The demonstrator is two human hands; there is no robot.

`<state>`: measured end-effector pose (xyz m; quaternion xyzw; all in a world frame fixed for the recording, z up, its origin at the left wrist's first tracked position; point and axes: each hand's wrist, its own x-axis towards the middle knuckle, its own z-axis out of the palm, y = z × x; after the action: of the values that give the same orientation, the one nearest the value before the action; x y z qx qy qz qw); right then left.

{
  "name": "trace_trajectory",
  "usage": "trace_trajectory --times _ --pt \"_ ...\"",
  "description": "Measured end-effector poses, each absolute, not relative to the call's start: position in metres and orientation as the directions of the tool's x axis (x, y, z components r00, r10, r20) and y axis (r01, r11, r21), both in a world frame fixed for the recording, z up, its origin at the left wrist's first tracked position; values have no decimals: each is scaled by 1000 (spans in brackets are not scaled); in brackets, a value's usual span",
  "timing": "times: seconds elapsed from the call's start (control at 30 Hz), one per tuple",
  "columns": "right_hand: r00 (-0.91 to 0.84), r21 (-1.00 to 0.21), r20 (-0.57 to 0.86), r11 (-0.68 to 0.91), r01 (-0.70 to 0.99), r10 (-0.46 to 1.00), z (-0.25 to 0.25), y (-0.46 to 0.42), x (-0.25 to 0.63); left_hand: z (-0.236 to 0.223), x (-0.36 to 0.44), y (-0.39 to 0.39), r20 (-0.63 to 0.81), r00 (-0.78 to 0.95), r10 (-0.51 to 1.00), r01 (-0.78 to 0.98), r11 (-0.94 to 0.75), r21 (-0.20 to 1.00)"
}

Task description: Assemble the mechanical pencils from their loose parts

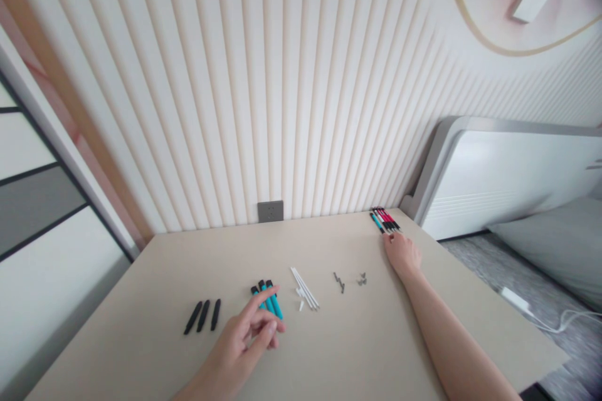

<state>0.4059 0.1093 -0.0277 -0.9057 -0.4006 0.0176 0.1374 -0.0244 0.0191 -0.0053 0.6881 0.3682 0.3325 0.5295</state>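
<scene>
My left hand (244, 338) hovers low over the beige table (141, 276), fingers loosely curled and apart, forefinger stretched toward three teal pen barrels (269, 298); nothing is in it. My right hand (401, 254) reaches to the far right of the table, fingertips at the near end of a bundle of red, teal and black pens (384, 219); whether it grips one is hidden. Between the hands lie thin white refill tubes (305, 289) and small dark springs and metal tips (348, 281). Three black pen grips (203, 316) lie left of the teal barrels.
A ribbed white wall stands behind the table, with a grey socket plate (270, 211) at its foot. A bed with a white and grey headboard (498, 182) is on the right, a white charger and cable (527, 307) beside it. Panelled doors stand on the left.
</scene>
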Motion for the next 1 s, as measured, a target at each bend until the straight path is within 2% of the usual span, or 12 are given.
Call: trace_trajectory --times 0.67,1.0 --pt "690 -243 71 -659 712 720 -26 128 409 -9 -28 24 107 495 862 180 -223 958" --pt "708 -241 62 -677 695 704 -31 134 419 -7 -29 21 33 490 871 202 -151 968"
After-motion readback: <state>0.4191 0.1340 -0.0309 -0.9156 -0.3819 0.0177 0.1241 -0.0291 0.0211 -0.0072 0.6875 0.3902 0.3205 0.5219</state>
